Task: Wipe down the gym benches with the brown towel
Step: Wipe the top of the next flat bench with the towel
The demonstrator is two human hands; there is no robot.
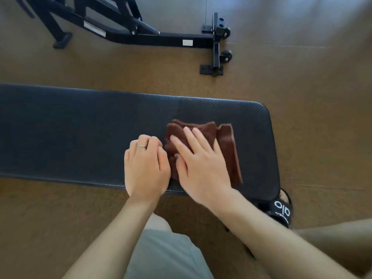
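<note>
A black metal frame (128, 35) with small wheels (227, 55) is standing on the brown floor (312, 81); a black sandal (281, 210) is resting near it.

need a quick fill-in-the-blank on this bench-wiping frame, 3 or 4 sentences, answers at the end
1. The brown towel lies on the black ____.
2. The right hand presses flat on the ____.
3. A ring shows on the ____ hand.
4. The second bench frame behind has small ____ at its end.

Answers: bench pad; towel; left; wheels
</note>
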